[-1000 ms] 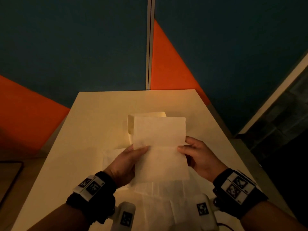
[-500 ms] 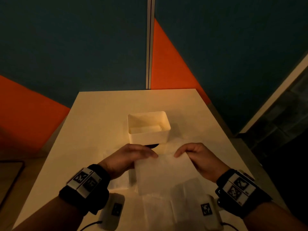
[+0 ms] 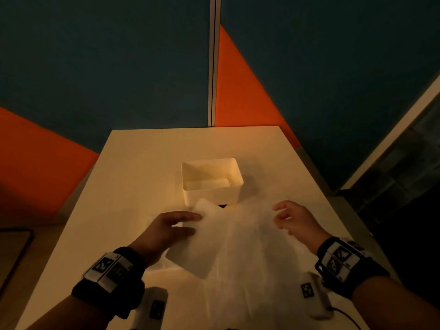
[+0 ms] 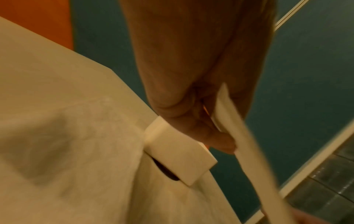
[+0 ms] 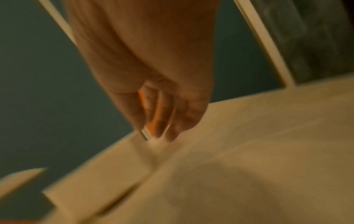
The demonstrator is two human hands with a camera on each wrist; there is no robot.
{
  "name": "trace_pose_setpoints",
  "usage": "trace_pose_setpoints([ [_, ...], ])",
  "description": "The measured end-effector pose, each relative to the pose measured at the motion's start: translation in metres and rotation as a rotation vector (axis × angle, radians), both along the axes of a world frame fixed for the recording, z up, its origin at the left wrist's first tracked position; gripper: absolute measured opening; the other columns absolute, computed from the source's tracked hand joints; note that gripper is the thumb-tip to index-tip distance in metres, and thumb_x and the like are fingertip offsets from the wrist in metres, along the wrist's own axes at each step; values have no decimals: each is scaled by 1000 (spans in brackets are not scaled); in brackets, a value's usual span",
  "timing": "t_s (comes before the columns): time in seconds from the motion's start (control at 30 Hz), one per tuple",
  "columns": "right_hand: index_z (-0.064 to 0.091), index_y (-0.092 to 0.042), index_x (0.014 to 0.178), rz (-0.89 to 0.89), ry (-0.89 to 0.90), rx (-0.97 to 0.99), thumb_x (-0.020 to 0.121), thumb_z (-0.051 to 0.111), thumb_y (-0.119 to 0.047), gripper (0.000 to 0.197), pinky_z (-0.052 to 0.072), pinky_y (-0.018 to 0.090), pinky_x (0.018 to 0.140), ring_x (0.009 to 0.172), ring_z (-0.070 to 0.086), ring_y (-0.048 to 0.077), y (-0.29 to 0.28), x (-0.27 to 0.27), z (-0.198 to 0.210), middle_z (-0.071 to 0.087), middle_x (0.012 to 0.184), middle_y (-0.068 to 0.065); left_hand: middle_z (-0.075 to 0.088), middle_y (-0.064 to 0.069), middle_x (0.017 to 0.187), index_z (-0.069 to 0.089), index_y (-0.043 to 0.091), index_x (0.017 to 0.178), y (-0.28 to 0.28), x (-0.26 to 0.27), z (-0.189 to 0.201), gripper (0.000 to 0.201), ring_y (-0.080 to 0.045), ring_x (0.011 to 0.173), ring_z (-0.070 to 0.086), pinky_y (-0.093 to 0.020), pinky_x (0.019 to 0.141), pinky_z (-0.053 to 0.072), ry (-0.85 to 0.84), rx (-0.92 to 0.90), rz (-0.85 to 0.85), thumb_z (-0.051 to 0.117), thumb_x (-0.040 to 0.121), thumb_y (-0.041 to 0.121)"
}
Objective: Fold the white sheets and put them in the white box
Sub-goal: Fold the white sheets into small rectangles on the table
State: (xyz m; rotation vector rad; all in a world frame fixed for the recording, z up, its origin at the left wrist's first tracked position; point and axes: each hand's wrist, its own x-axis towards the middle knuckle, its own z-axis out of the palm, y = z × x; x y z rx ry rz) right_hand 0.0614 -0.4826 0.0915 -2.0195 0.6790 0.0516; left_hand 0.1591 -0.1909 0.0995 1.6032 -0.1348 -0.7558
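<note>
The white box stands open on the table's middle, with a pale sheet lying inside it. My left hand pinches a folded white sheet by its left edge and holds it tilted just in front of the box. In the left wrist view the thumb and fingers clamp the folded sheet, with the white box right behind. My right hand hovers with loosely curled fingers and holds nothing, above flat white sheets spread on the table. The right hand appears blurred in the right wrist view.
The beige table ends at a blue and orange partition wall. A small dark object peeks out under the box's front. The table's right edge drops to a dark floor.
Both hands folded the raised sheet down onto the table. Now the left hand alone holds the folded sheet, tilted. The right hand has let go and moved to the right.
</note>
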Motion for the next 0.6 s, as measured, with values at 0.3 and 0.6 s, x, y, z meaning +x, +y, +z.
trace_pose_setpoints([
  [0.3,41,-30,134,365,444,-542,68,81,-35,77,41,37,101,122,44,20,-35,-11,-35,42,135,-5,56,-10,117,67,19,105,40,11,-51,32,-31,100,58,-39,90,49,-117,347,253,71,78,3],
  [0.6,27,-25,145,401,460,-708,88,57,-37,65,33,37,106,131,38,21,-22,-1,-53,31,146,-1,62,-12,105,67,16,113,48,10,-65,41,-30,89,60,-38,84,50,-234,545,276,69,75,0],
])
